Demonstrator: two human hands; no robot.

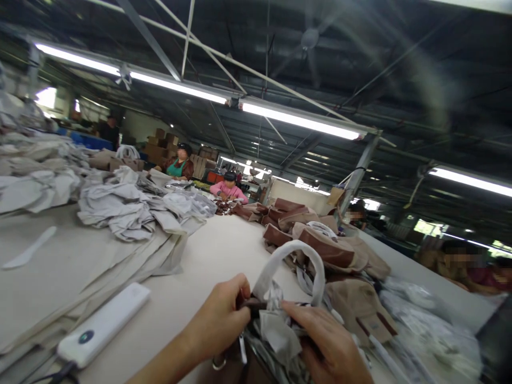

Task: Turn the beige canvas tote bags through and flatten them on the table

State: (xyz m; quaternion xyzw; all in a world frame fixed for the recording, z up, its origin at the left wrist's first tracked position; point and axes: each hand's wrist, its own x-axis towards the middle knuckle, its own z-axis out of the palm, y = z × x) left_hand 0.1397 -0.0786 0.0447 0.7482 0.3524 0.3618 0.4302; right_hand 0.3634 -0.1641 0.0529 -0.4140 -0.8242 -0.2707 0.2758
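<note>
A brown handbag [260, 368] is directly in front of me, with metal fittings near its opening. Its handle [298, 248] is wrapped in white and arches above the bag. My left hand [222, 314] pinches the dark rim of the bag between thumb and curled fingers. On the other side, my right hand [330, 341] grips the bag's opening, index finger lying along the edge and the other fingers partly hidden. Crumpled pale cloth [280, 333] bulges out between the two hands.
A white power bank [106, 322] with a cable lies left on the pale table [216, 250]. Farther left are a white plastic blade [32, 248] and heaped light fabric [116, 205]. Brown bags [320, 245] pile up at right, near clear plastic wrap [436, 330]. Several people work beyond.
</note>
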